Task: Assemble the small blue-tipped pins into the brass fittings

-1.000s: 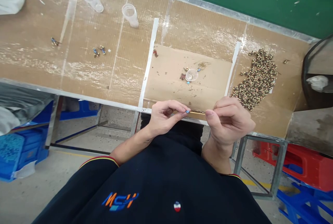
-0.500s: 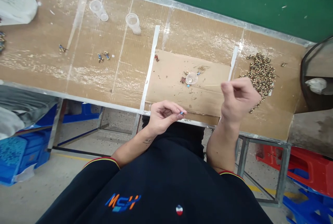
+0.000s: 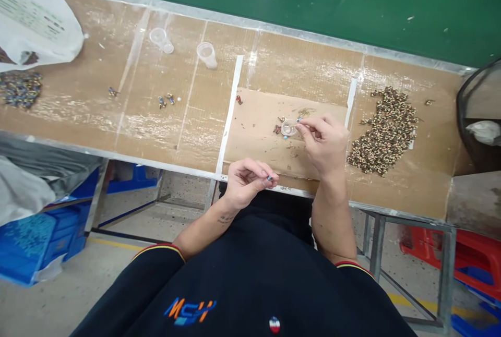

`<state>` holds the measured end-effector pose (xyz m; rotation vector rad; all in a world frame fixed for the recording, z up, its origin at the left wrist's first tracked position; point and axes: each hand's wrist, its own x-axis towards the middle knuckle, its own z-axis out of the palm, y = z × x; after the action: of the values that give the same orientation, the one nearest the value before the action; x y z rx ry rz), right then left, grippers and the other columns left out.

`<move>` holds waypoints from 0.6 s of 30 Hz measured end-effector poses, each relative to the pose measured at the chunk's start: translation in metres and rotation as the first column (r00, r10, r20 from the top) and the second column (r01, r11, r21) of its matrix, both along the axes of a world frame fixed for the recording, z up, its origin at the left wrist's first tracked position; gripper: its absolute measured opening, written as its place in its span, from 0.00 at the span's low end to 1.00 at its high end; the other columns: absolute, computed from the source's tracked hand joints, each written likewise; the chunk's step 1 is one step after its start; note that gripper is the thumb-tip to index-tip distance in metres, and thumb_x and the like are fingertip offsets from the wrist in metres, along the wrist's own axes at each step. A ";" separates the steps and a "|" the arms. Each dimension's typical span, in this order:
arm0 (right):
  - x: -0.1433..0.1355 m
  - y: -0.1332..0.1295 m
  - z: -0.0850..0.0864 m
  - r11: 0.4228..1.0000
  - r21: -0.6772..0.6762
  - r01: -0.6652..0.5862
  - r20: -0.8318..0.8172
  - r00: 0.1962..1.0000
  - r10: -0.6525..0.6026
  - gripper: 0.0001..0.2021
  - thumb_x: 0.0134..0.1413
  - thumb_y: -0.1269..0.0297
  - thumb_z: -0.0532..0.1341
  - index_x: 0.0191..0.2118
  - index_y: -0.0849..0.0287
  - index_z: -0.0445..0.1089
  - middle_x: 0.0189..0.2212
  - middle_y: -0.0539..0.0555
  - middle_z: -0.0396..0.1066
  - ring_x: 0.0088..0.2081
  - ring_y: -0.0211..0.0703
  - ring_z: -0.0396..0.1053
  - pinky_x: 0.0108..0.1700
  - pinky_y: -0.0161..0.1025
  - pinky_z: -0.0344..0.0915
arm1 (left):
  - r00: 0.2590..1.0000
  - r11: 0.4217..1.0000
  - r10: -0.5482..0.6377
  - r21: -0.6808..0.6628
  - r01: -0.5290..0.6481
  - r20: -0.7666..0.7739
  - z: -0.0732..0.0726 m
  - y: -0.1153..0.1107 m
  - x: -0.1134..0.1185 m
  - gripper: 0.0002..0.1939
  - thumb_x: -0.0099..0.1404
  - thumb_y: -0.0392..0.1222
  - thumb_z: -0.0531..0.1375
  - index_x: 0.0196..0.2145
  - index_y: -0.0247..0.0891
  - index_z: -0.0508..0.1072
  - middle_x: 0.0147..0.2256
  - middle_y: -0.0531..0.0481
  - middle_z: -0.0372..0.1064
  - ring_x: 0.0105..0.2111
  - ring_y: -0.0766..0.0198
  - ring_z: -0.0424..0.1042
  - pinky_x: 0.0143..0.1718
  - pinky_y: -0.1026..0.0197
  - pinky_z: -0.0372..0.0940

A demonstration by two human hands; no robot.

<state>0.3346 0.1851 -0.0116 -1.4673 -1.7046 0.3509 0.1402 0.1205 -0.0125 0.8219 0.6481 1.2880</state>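
Observation:
My left hand (image 3: 248, 183) is closed in a pinch on a small blue piece (image 3: 270, 178), near the table's front edge. Most of that piece hides behind the fingertips. My right hand (image 3: 326, 144) is pinched on a thin stick (image 3: 294, 127) whose tip reaches into a small clear cup (image 3: 288, 129). Fine detail of the stick is too small to make out. Around the cup lie reddish-brown pieces (image 3: 277, 129), a light blue bit (image 3: 285, 137) and a small blue-and-gold piece (image 3: 299, 118). All of these rest on a cardboard sheet (image 3: 258, 149).
A large heap of small gold-and-dark pieces (image 3: 385, 133) spreads at the right. Two clear plastic cups (image 3: 206, 55) lie at the back left. A heap of blue-and-gold pieces (image 3: 19, 89) sits at far left beneath a white bag (image 3: 39, 19). White tape strips (image 3: 231, 112) flank the cardboard.
My right hand has moved left, from beside the heap to the small clear cup. The left hand keeps its pinch on the blue piece. The camera view has shifted slightly.

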 end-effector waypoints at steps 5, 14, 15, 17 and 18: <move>-0.001 0.000 -0.002 0.999 -0.008 -0.054 0.000 0.999 0.054 0.06 0.61 0.60 0.66 0.40 0.52 0.81 0.31 0.50 0.72 0.30 0.39 0.68 0.36 0.41 0.68 | 1.000 1.000 -0.006 0.017 0.006 -0.005 0.002 0.001 -0.001 0.16 0.59 0.46 0.75 0.26 0.40 0.72 0.25 0.51 0.77 0.23 0.66 0.73 0.22 0.65 0.70; 0.103 -0.055 0.001 0.805 0.276 0.525 -0.066 0.846 -0.529 0.12 0.63 0.54 0.65 0.37 0.57 0.80 0.30 0.51 0.73 0.31 0.41 0.70 0.35 0.40 0.66 | 0.994 0.994 0.105 -0.005 -0.105 -0.032 -0.008 0.004 -0.012 0.11 0.54 0.41 0.77 0.27 0.40 0.79 0.23 0.51 0.75 0.23 0.68 0.72 0.25 0.66 0.70; 0.112 -0.064 0.001 0.831 0.216 0.513 0.015 0.849 -0.528 0.12 0.62 0.54 0.65 0.37 0.57 0.80 0.30 0.52 0.73 0.30 0.40 0.69 0.34 0.40 0.65 | 0.994 0.995 0.103 -0.017 -0.103 -0.025 -0.009 0.005 -0.010 0.11 0.53 0.41 0.77 0.27 0.40 0.79 0.23 0.51 0.75 0.23 0.68 0.72 0.24 0.66 0.70; 0.124 -0.078 0.000 0.875 0.076 0.478 0.140 0.864 -0.484 0.11 0.62 0.56 0.65 0.39 0.57 0.81 0.32 0.52 0.73 0.29 0.40 0.68 0.33 0.40 0.65 | 0.996 0.996 0.088 -0.030 -0.088 -0.008 -0.011 0.005 -0.005 0.10 0.53 0.40 0.77 0.27 0.39 0.80 0.23 0.50 0.75 0.23 0.68 0.73 0.24 0.67 0.70; 0.126 -0.082 -0.001 0.888 0.019 0.459 0.176 0.873 -0.455 0.10 0.62 0.57 0.64 0.40 0.56 0.81 0.33 0.52 0.73 0.30 0.40 0.68 0.33 0.40 0.66 | 0.997 0.997 0.075 -0.026 -0.075 -0.003 -0.011 0.006 -0.001 0.09 0.53 0.40 0.77 0.27 0.39 0.80 0.24 0.50 0.76 0.24 0.67 0.73 0.24 0.67 0.71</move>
<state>0.4611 0.1029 -0.0128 -1.9074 -1.4224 -0.0190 0.1387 0.1260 -0.0236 0.7837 0.7011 1.3441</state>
